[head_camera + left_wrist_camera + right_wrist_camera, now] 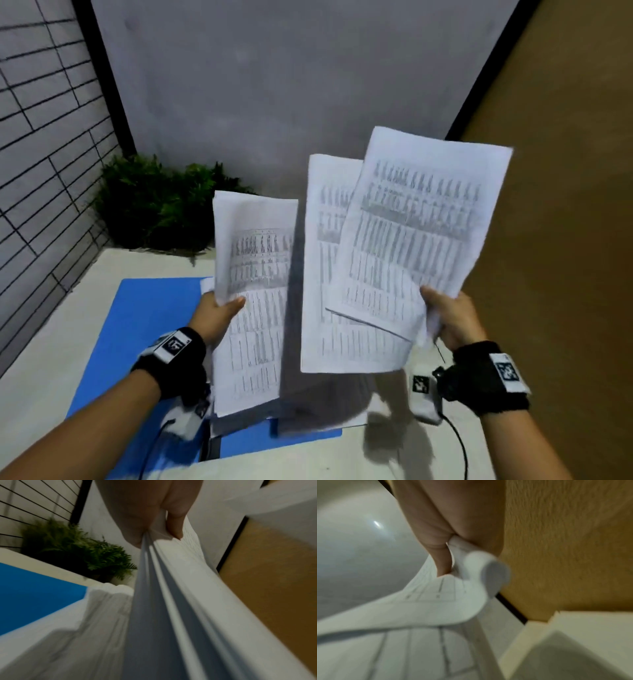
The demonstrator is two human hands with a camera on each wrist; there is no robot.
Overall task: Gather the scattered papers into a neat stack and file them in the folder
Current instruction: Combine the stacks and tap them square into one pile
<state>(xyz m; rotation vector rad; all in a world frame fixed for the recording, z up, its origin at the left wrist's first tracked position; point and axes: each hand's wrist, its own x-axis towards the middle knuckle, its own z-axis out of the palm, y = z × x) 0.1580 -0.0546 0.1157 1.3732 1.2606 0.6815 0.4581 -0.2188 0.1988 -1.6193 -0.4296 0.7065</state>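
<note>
I hold printed sheets upright above the table in both hands. My left hand (219,308) pinches a bundle of papers (253,291) by its left edge; in the left wrist view the thumb and fingers (175,524) clamp the sheets (163,588). My right hand (445,315) grips two fanned sheets (404,233) at their lower right edge, and their corner curls in the right wrist view (447,601). An open blue folder (144,325) lies flat on the table below, with more white paper (325,404) lying on its right half in shadow.
A green potted fern (161,202) stands at the table's back left corner against a grey wall. A tiled wall runs along the left. A brown panel (565,205) rises on the right. The cream table (41,359) extends left of the folder.
</note>
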